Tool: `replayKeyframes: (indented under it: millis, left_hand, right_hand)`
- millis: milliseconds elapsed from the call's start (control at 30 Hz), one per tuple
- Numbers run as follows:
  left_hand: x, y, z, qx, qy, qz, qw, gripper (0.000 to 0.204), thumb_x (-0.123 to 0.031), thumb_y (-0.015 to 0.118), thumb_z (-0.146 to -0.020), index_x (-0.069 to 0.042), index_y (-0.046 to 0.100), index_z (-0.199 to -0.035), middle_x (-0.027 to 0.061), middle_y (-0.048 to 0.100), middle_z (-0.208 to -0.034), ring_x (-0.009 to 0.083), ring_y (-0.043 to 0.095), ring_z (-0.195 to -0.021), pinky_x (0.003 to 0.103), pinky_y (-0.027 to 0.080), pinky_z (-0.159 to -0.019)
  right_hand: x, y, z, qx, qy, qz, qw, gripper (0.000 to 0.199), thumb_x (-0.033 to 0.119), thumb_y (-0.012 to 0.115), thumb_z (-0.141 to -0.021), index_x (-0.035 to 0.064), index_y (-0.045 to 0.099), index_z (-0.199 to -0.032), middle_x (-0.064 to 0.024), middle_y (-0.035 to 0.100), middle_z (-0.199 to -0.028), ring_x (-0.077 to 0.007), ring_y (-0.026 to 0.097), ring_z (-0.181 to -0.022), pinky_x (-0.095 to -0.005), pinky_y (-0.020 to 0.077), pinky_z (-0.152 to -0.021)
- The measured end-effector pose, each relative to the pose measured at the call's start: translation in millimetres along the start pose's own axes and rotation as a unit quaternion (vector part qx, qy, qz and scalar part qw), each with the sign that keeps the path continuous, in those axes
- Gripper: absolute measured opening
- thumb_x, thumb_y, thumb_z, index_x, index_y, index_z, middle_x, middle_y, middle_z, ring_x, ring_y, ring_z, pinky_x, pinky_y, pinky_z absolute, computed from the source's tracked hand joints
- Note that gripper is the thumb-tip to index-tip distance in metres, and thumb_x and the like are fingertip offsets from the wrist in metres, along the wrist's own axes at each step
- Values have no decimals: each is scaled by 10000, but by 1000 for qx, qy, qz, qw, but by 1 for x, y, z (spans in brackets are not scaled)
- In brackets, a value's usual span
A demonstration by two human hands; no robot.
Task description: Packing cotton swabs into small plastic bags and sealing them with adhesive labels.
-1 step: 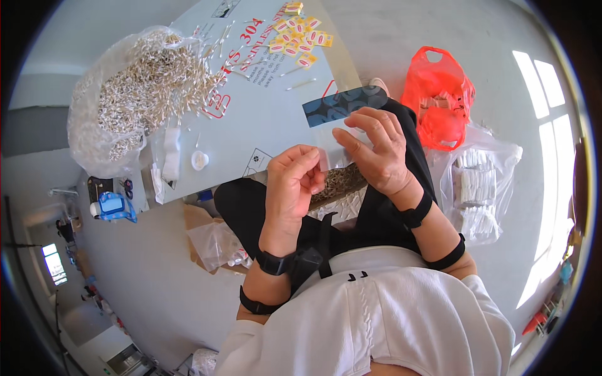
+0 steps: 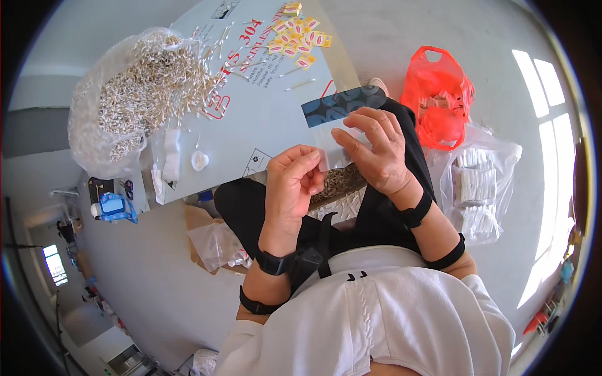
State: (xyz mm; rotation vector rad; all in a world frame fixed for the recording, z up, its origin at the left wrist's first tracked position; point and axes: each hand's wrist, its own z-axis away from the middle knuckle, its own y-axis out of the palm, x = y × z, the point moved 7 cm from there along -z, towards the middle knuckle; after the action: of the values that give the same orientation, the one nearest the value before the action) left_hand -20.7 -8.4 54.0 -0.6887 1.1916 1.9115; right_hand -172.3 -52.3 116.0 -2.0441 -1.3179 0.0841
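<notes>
Clear film pinched in the left fingers, most of the cotton swabs loose

The left hand (image 2: pixel 295 177) has thumb and forefinger pressed together on a small piece of clear film (image 2: pixel 323 161), near the worktop's (image 2: pixel 269 119) front edge and above the lap. The right hand (image 2: pixel 378 153) is beside it, fingers spread and curved; whether they touch any of the film cannot be told. Nothing can be made out inside the film, so the piece in hand looks unfilled.

Judging by how things lie, some work is done and much is left. On the person's right, a clear plastic bag (image 2: pixel 506 156) holds stacked white bundles that seem already packed. Beyond it, a red plastic carrier bag (image 2: pixel 443 130) holds pale packets, partly hidden by its folds. The loose stock is large by comparison: at the left of the worktop, a big clear bag (image 2: pixel 84 119) lies wide, its heap of cotton swabs (image 2: pixel 150 81) spilling out. More swabs (image 2: pixel 342 182) lie between the thighs; what holds them is hard to tell.

A cluster of small yellow-and-white cards (image 2: pixel 300 39) lies at the far side, apart from the hands. A dark blue patterned strip (image 2: pixel 335 108) is just beyond the right hand. A small white round tub (image 2: pixel 195 167) stands near the front edge; its contents are too small to tell. Below, a cardboard box (image 2: pixel 195 235) holds crumpled clear plastic (image 2: pixel 216 243).
</notes>
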Motion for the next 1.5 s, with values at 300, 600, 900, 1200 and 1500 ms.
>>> replayKeyframes:
  millis: [300,600,900,1200,1500]
  left_hand:
    - [-7,16,4,-33,34,-72,996,105,-46,653,-869,20,631,-791,42,591,-650,54,462,-473,194,323,-423]
    - [-8,28,9,-59,79,-150,984,136,-37,689,-840,-14,592,-748,12,557,-644,43,419,-480,191,301,-419]
    - [-4,33,8,-44,98,-188,976,170,-37,722,-833,-17,595,-720,-17,564,-625,20,446,-502,175,334,-441]
    - [2,49,8,-53,180,-352,917,216,-35,729,-831,-7,559,-702,-38,548,-608,5,445,-557,190,363,-483]
    - [3,61,6,-42,236,-430,870,181,3,704,-816,9,560,-707,-11,565,-597,31,475,-543,220,398,-487]
  right_hand:
    - [-6,-11,4,32,63,35,997,507,-19,611,-595,93,670,-1086,-100,579,-1176,-306,550,-1122,-447,435,-940]
    - [-24,-26,28,16,288,-305,908,343,-117,519,-646,3,625,-949,-89,601,-940,-198,556,-813,-284,469,-710]
    - [-21,10,42,58,453,-452,767,175,104,705,-837,-42,620,-788,-14,586,-664,-48,487,-621,-230,418,-550]
    - [-28,12,50,52,467,-409,782,149,78,681,-783,-60,629,-760,-47,597,-632,-69,517,-602,-248,442,-553]
    - [-37,11,52,50,479,-377,791,110,46,617,-738,-64,629,-737,-81,584,-587,-95,525,-568,-279,447,-534]
